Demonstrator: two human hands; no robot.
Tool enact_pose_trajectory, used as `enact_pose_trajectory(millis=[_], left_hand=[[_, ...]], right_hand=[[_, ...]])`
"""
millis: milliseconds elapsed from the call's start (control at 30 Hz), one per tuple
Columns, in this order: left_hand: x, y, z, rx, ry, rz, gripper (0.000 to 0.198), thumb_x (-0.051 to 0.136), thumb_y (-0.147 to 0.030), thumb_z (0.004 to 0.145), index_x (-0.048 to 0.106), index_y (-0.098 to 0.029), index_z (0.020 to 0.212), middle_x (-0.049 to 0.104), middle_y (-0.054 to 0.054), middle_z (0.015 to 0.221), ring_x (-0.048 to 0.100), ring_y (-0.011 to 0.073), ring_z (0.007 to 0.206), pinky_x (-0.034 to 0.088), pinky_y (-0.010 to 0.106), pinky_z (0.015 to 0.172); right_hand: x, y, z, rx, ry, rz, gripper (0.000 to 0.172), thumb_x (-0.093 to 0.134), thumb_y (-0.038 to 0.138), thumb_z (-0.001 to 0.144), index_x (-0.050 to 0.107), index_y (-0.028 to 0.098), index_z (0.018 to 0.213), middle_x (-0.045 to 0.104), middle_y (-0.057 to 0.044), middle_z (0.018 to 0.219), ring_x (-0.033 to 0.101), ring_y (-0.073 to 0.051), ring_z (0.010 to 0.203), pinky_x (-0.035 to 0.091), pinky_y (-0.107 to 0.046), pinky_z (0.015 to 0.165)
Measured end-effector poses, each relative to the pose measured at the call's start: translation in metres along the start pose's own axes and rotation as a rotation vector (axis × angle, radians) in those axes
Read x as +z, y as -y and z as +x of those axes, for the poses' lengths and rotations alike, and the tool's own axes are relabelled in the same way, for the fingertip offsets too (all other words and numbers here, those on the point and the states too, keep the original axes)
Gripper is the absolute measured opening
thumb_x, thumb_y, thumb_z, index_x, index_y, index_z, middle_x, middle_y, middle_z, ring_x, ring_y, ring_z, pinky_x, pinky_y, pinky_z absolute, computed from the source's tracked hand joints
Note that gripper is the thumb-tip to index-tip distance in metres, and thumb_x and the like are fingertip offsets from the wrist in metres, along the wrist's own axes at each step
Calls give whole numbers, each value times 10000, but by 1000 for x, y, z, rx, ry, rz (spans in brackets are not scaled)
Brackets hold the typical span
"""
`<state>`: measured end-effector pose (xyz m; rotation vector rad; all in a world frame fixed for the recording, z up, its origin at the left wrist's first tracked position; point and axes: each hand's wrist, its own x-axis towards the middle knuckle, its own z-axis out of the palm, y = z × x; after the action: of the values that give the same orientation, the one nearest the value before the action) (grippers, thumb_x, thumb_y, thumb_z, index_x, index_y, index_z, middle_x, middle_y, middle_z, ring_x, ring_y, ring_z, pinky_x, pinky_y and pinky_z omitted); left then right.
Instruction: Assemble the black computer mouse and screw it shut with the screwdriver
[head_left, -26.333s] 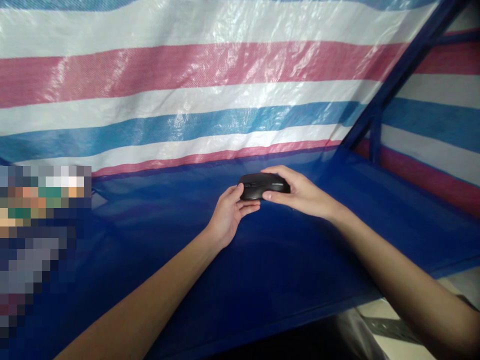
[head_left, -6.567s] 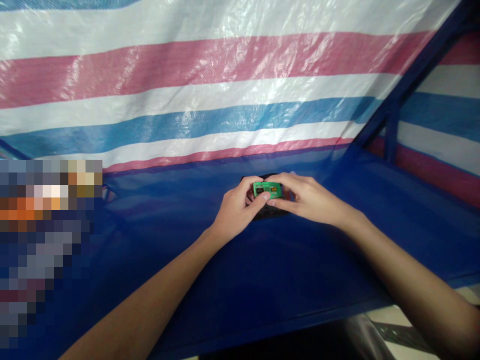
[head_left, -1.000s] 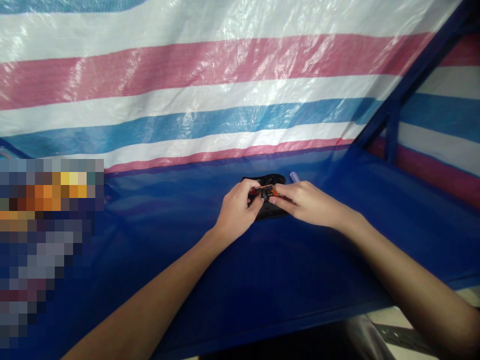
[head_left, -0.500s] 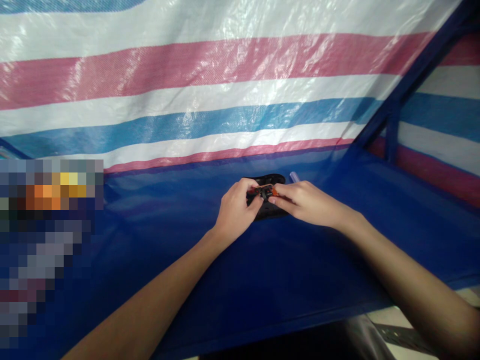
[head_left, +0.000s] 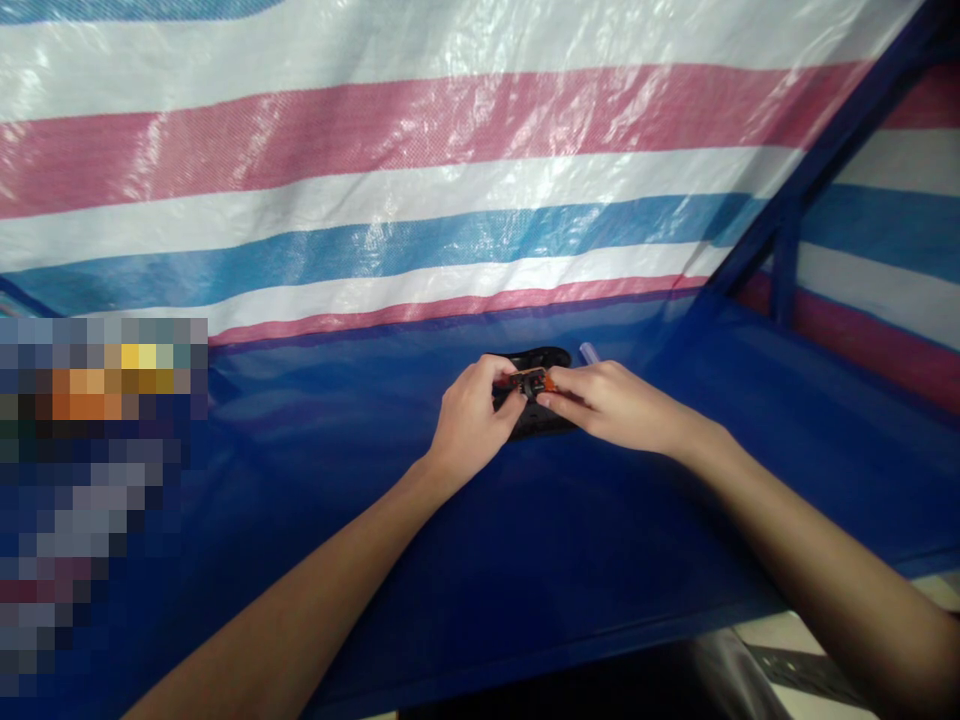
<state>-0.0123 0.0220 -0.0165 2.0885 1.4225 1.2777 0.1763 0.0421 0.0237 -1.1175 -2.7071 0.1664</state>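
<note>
Near the far side of the blue surface, both hands meet at a small dark circuit board (head_left: 534, 382) with black parts and a reddish edge. My left hand (head_left: 475, 410) pinches its left end between thumb and fingers. From the right, my right hand (head_left: 600, 400) is closed at the other end, where a small orange piece (head_left: 550, 383) shows by the fingertips. Beneath and behind them lie rounded black plastic shell parts (head_left: 551, 424), partly covered by the hands. Just beyond my right hand a translucent pale purple stick-like handle (head_left: 589, 353) sticks out, its other end hidden.
A blue sheet (head_left: 525, 560) covers the work surface. Behind it hangs a striped plastic tarp (head_left: 420, 130), with a dark blue frame bar (head_left: 784, 265) at the right. At the left, a pixelated area (head_left: 90, 430) hides what lies there.
</note>
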Motion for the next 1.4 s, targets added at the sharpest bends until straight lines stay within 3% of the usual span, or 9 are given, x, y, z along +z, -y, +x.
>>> enact_pose_trajectory(millis=[933, 1400], left_hand=[[2, 1, 1, 6, 15, -27, 118, 563, -193, 797, 490, -218, 887, 624, -4, 847, 600, 148, 791, 455, 266, 692], [3, 4, 0, 19, 62, -4, 122, 544, -221, 824, 528, -213, 945, 646, 6, 877, 607, 142, 766, 461, 255, 670]], right_hand=[[1, 0, 0, -5, -6, -11, 288, 375, 339, 951, 546, 183, 781, 629, -17, 687, 587, -151, 604, 343, -271, 602], [1, 1, -1, -12, -29, 24, 336, 345, 336, 954, 571, 184, 758, 630, -15, 668, 591, -154, 602, 403, -396, 834]])
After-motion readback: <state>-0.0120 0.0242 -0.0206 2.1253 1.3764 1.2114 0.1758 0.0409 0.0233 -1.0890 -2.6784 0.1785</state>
